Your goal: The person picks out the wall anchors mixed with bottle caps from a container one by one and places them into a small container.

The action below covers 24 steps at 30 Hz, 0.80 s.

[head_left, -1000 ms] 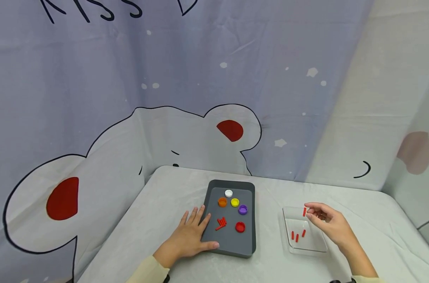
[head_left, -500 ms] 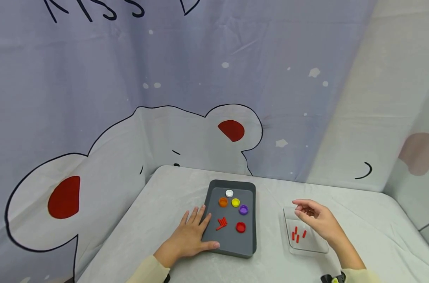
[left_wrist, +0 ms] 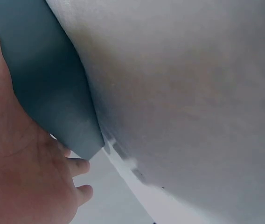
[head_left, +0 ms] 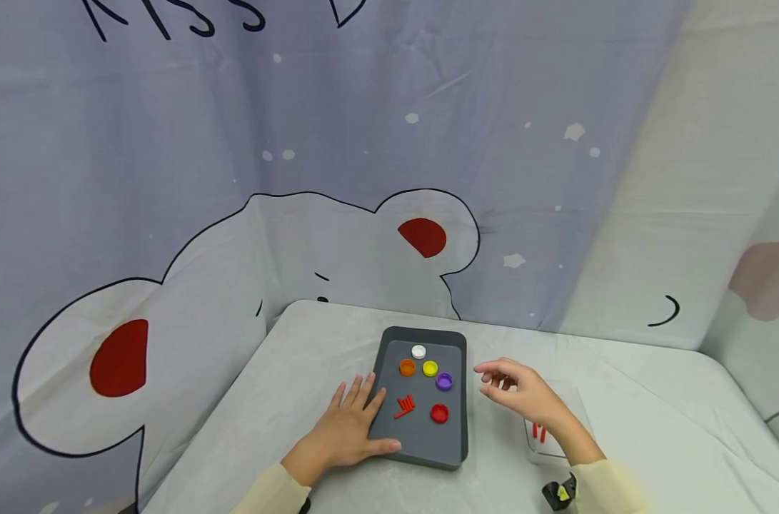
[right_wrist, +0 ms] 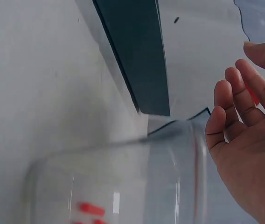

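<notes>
My left hand (head_left: pixel 339 434) lies with fingers spread on the left rim of the dark grey tray (head_left: pixel 421 446), its thumb along the near-left corner. Several short red sticks (head_left: pixel 405 406) are heaped in the tray, left of a small red cap (head_left: pixel 439 413). In the air just right of the tray, my right hand (head_left: pixel 520 389) has loosely bent fingers and nothing in them. Behind its forearm stands a clear box (head_left: pixel 568 394), partly covered. Red sticks (right_wrist: pixel 91 208) lie inside the box; the arm hides some of them in the head view.
Farther back in the tray sit a white cap (head_left: pixel 418 352), an orange cap (head_left: pixel 407 368), a yellow cap (head_left: pixel 430 368) and a purple cap (head_left: pixel 444 382). A white cloth (head_left: pixel 492 457) covers the table. A printed curtain (head_left: pixel 338 128) hangs behind it.
My right hand has let a red stick drop into the clear box, then moved left toward the tray. The left hand has stayed on the tray's rim.
</notes>
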Tool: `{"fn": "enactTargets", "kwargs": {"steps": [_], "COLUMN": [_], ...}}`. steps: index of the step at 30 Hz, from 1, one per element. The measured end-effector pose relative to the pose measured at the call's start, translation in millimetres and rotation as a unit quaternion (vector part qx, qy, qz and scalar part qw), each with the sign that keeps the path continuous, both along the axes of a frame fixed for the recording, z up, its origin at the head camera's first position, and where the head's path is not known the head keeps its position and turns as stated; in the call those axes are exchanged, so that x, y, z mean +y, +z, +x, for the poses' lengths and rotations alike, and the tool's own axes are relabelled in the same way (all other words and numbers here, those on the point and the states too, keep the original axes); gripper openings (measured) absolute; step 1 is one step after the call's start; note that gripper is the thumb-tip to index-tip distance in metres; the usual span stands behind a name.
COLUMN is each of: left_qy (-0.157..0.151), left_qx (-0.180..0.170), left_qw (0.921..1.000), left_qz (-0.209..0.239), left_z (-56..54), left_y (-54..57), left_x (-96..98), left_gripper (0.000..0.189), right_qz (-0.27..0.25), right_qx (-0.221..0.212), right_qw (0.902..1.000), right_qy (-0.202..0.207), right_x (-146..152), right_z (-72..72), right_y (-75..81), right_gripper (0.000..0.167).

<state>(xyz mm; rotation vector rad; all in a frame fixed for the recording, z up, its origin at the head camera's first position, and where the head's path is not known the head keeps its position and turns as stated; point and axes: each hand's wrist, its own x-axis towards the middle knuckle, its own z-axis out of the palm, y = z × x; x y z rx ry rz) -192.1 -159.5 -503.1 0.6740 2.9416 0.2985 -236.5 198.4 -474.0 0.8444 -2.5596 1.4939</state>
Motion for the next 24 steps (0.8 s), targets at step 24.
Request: {"fn": "enactTargets", "kwargs": {"steps": [24], "left_qy": [0.001], "left_qx": [0.003], "left_qw": [1.0], "left_qz": [-0.002], "left_z": [1.3], "left_y": [1.3], "left_x": [1.9], "left_gripper": [0.101], "right_qz": [0.062], "right_qx": [-0.007], "right_qw": [0.9938], "right_qy": [0.093], "right_x": [-74.6], "right_z": [-20.8], "right_y": [-17.9], "right_gripper": [0.031]}}
